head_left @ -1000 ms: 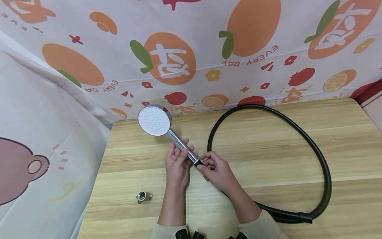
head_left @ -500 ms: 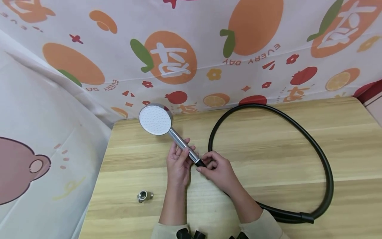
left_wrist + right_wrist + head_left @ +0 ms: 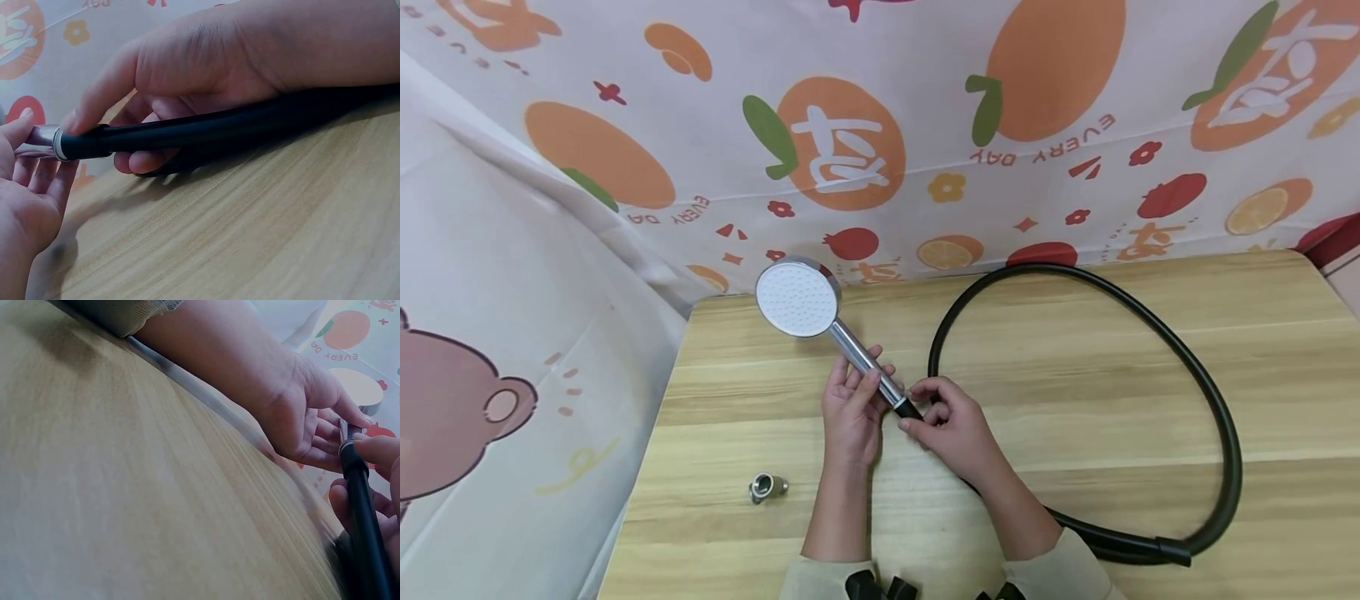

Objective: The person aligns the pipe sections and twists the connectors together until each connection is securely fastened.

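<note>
A chrome shower head [image 3: 797,297] with a white spray face points up and left above the table. My left hand [image 3: 852,417] grips its handle [image 3: 865,358], the thumb lying along the front. At the handle's lower end sits the black end fitting [image 3: 84,143] of a hose, meeting a pale ring on the handle. My right hand [image 3: 951,425] pinches that fitting between thumb and fingers. From there the black hose [image 3: 1221,417] runs back under the right forearm and loops out over the table. How far the fitting is seated on the handle cannot be seen.
A small metal connector [image 3: 767,487] lies on the wooden table [image 3: 700,433] left of the left forearm. Behind the table hangs a fruit-printed cloth [image 3: 917,108], with another cloth [image 3: 587,333] along the left side. The hose loop covers much of the table's right half.
The right fingers have shifted slightly around the fitting, showing more of its black surface. The left hand keeps its grip on the handle. The whole head view has drifted a little.
</note>
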`<state>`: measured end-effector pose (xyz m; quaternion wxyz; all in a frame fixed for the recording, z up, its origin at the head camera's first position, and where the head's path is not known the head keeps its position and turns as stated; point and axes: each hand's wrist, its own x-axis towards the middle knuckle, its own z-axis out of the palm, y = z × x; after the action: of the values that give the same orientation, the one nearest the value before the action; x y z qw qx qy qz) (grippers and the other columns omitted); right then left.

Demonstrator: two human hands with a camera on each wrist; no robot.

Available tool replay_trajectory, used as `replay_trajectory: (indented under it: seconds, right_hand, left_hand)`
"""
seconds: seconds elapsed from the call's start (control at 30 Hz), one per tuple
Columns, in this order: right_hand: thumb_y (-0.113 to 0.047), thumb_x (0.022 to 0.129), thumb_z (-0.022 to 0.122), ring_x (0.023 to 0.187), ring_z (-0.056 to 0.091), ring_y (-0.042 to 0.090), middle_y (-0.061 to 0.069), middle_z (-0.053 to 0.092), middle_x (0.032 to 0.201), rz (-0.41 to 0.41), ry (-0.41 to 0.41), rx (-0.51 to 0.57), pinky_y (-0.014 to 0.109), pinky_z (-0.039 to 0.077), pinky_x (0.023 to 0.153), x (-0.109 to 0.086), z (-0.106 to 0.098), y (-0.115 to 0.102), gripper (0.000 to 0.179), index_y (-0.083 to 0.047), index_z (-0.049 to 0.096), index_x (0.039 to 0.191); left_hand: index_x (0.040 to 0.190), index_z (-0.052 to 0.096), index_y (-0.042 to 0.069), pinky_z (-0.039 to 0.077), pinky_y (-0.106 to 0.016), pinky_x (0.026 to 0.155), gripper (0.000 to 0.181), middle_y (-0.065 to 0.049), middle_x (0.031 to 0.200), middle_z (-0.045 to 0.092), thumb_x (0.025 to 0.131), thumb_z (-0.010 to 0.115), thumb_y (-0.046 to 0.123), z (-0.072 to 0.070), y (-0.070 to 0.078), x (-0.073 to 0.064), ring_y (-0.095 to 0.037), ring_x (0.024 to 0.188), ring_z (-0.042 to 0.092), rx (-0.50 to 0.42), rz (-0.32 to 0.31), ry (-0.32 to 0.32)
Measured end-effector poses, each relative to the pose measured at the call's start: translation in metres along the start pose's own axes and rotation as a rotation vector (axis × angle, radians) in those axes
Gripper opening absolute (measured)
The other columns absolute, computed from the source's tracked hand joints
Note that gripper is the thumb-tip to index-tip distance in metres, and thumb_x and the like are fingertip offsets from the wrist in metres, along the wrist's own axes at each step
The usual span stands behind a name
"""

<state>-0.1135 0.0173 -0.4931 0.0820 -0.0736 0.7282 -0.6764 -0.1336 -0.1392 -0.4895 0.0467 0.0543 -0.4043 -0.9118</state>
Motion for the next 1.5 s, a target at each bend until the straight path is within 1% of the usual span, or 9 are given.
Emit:
replay_trajectory:
  seconds: [0.2, 0.43, 0.63, 0.77, 0.87, 1.0, 1.23, 1.37, 1.5]
  right_hand:
    - [-0.011, 0.073, 0.087, 0.075, 0.062, 0.016, 0.007, 0.064, 0.1, -0.041, 0.024, -0.039, 0.026, 0.048, 0.071, 0.0006, 0.0019, 0.002, 0.043, -0.014, 0.065, 0.11]
    - [-0.007, 0.079, 0.082, 0.073, 0.063, 0.016, 0.009, 0.068, 0.093, -0.035, 0.031, -0.026, 0.023, 0.05, 0.063, 0.0001, 0.0012, 0.0016, 0.034, -0.012, 0.065, 0.108]
    - [-0.01, 0.088, 0.074, 0.072, 0.065, 0.021, 0.014, 0.069, 0.094, -0.017, -0.026, 0.058, 0.029, 0.056, 0.057, 0.0001, 0.0001, 0.0016, 0.025, -0.007, 0.063, 0.11]
    - [-0.01, 0.092, 0.068, 0.068, 0.063, 0.027, 0.016, 0.071, 0.094, -0.02, -0.052, 0.076, 0.029, 0.055, 0.056, 0.0003, -0.0005, 0.0018, 0.02, -0.005, 0.062, 0.111]
    - [-0.009, 0.093, 0.067, 0.066, 0.062, 0.026, 0.016, 0.071, 0.095, -0.024, -0.052, 0.086, 0.028, 0.054, 0.055, 0.0003, -0.0014, 0.0013, 0.019, -0.005, 0.062, 0.111]
    - [-0.01, 0.089, 0.072, 0.069, 0.064, 0.02, 0.011, 0.071, 0.094, -0.018, -0.039, 0.058, 0.026, 0.054, 0.057, 0.0008, -0.0016, 0.0018, 0.024, -0.01, 0.064, 0.111]
    - [-0.014, 0.076, 0.085, 0.077, 0.065, 0.014, -0.001, 0.071, 0.089, 0.004, -0.009, -0.057, 0.025, 0.049, 0.07, 0.0016, -0.0002, 0.0025, 0.037, -0.022, 0.067, 0.107]
    - [-0.014, 0.078, 0.084, 0.076, 0.065, 0.014, 0.001, 0.069, 0.092, -0.008, 0.014, -0.057, 0.024, 0.051, 0.067, 0.0009, -0.0004, 0.0019, 0.034, -0.019, 0.067, 0.107]
    - [-0.012, 0.084, 0.078, 0.073, 0.065, 0.017, 0.007, 0.069, 0.093, -0.017, -0.007, 0.021, 0.027, 0.055, 0.059, 0.0004, -0.0009, 0.0018, 0.027, -0.013, 0.066, 0.107]
  left_hand:
    - [0.148, 0.037, 0.008, 0.061, -0.035, 0.074, 0.064, -0.005, 0.116, 0.068, 0.092, 0.064, -0.003, -0.0002, -0.0001, 0.0, -0.016, 0.089, 0.071, -0.013, 0.004, 0.003]
    - [0.15, 0.035, 0.008, 0.061, -0.034, 0.075, 0.065, -0.005, 0.117, 0.068, 0.092, 0.064, -0.001, -0.0004, 0.0002, -0.0006, -0.015, 0.089, 0.071, 0.007, -0.008, 0.001]
    - [0.15, 0.034, 0.007, 0.061, -0.034, 0.075, 0.065, -0.005, 0.118, 0.066, 0.093, 0.064, 0.001, -0.0019, -0.0006, -0.0003, -0.015, 0.09, 0.071, 0.002, -0.011, -0.003]
    - [0.15, 0.031, 0.004, 0.061, -0.034, 0.076, 0.065, -0.005, 0.118, 0.065, 0.093, 0.063, 0.0, -0.0029, -0.0015, 0.0001, -0.015, 0.09, 0.07, -0.016, -0.013, -0.016]
    - [0.15, 0.03, 0.004, 0.061, -0.034, 0.076, 0.065, -0.006, 0.119, 0.065, 0.094, 0.062, 0.0, -0.0026, -0.0024, 0.0009, -0.015, 0.09, 0.07, -0.016, -0.015, -0.026]
    - [0.15, 0.031, 0.006, 0.061, -0.034, 0.075, 0.065, -0.005, 0.119, 0.065, 0.094, 0.062, 0.0, -0.0028, -0.0031, 0.0014, -0.015, 0.091, 0.07, -0.014, -0.017, -0.027]
    - [0.147, 0.037, 0.008, 0.061, -0.034, 0.074, 0.06, -0.005, 0.119, 0.065, 0.093, 0.062, -0.001, -0.0037, -0.0015, 0.001, -0.016, 0.09, 0.07, -0.031, -0.009, -0.019]
    - [0.148, 0.035, 0.007, 0.061, -0.034, 0.074, 0.06, -0.006, 0.12, 0.065, 0.094, 0.06, -0.002, -0.0025, -0.0012, 0.0012, -0.016, 0.091, 0.07, -0.016, -0.008, -0.043]
    - [0.149, 0.033, 0.006, 0.061, -0.035, 0.076, 0.061, -0.005, 0.12, 0.065, 0.095, 0.059, -0.001, -0.0023, -0.0013, 0.0011, -0.015, 0.091, 0.07, -0.012, -0.015, -0.055]
